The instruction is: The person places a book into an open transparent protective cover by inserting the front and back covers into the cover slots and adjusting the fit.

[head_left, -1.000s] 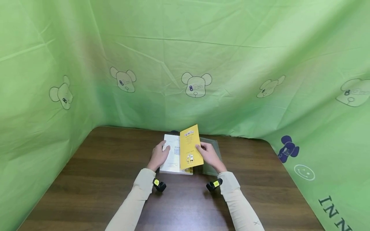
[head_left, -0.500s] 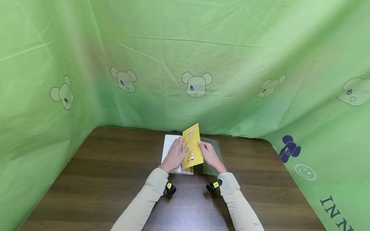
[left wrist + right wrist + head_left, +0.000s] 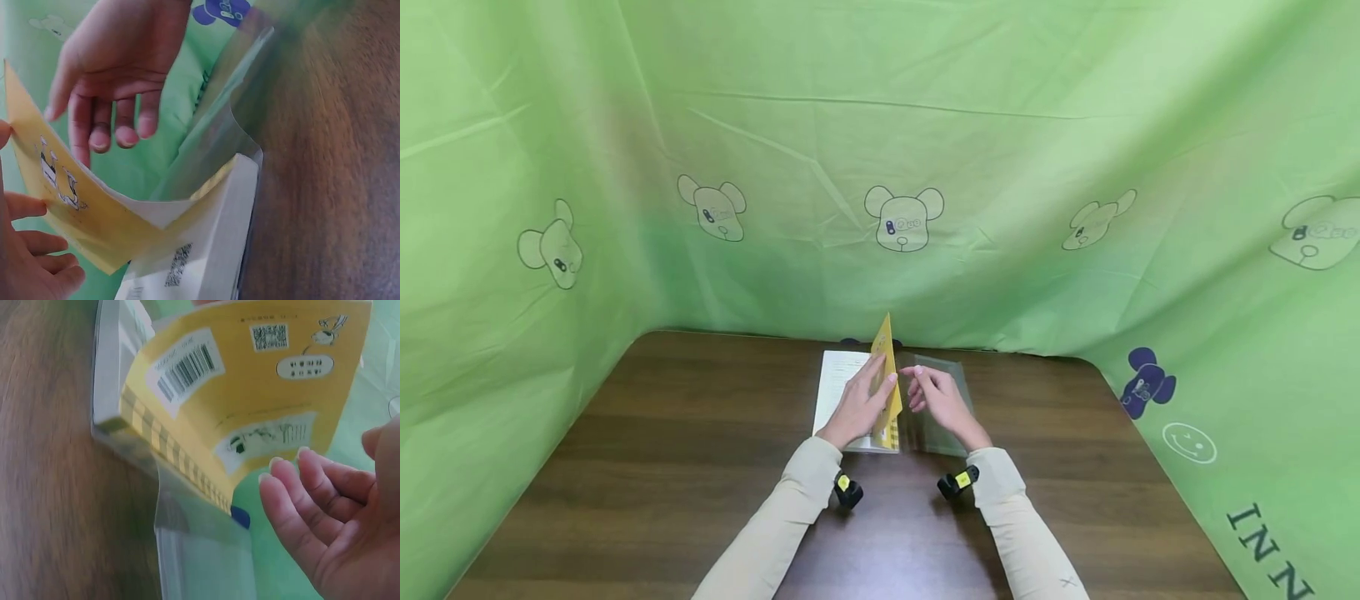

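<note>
A paperback book (image 3: 837, 379) lies on the table, its yellow back cover (image 3: 884, 340) standing nearly upright off the white last page. Against the inner side of that cover rest the extended fingers of my left hand (image 3: 855, 408); the left wrist view shows fingertips right at the printed cartoon. My right hand (image 3: 945, 404) is on the cover's outer side, fingers loosely bent and holding nothing. In the right wrist view its fingertips are close to the barcoded yellow face (image 3: 250, 400). A clear plastic book cover (image 3: 951, 425) extends from under the book to the right, beneath my right hand.
The brown wooden table (image 3: 662, 467) spreads out around the book. Green cloth (image 3: 805, 283) printed with bear heads hangs behind the table and along both sides. Each wrist carries a small black camera, the left-wrist camera (image 3: 848, 490) and the right-wrist camera (image 3: 957, 481).
My left hand has moved right from the white page onto the cover's inner side. The yellow cover has swung more upright. My right hand has let go of the cover's edge.
</note>
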Demonstrator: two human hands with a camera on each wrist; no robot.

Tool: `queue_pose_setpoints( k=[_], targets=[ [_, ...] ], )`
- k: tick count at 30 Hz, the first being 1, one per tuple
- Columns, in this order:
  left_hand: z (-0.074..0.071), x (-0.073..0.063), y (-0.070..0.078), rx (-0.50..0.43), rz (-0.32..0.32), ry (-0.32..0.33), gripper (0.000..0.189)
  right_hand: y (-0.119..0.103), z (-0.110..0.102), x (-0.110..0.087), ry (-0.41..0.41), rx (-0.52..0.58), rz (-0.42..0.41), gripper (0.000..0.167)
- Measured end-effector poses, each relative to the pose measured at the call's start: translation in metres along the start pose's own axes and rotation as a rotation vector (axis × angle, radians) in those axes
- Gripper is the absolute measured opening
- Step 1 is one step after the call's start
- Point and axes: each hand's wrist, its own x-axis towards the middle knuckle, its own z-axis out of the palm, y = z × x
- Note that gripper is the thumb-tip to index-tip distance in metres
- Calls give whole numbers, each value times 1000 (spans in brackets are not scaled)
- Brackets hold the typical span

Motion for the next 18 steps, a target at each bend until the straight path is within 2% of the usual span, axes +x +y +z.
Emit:
queue_pose_setpoints(
  k=[4,8,12,15,18],
  targets=[
    [-1,2,3,-8,3,4,68,5,-6,-4,-10,-86,-35,38],
    [1,3,4,-5,3,10,70,13,-15,-11,-20,-220,-51,38],
    [5,4,0,29,19,-3,71,18,-26,-19,-75,-350,-30,55],
    [10,3,-5,84,44,-16,71,20,-35,-24,-145,-413,30,71],
    [15,4,-8,131,72,-18,69,21,-43,-28,-210,-473,75,81]
  ],
)
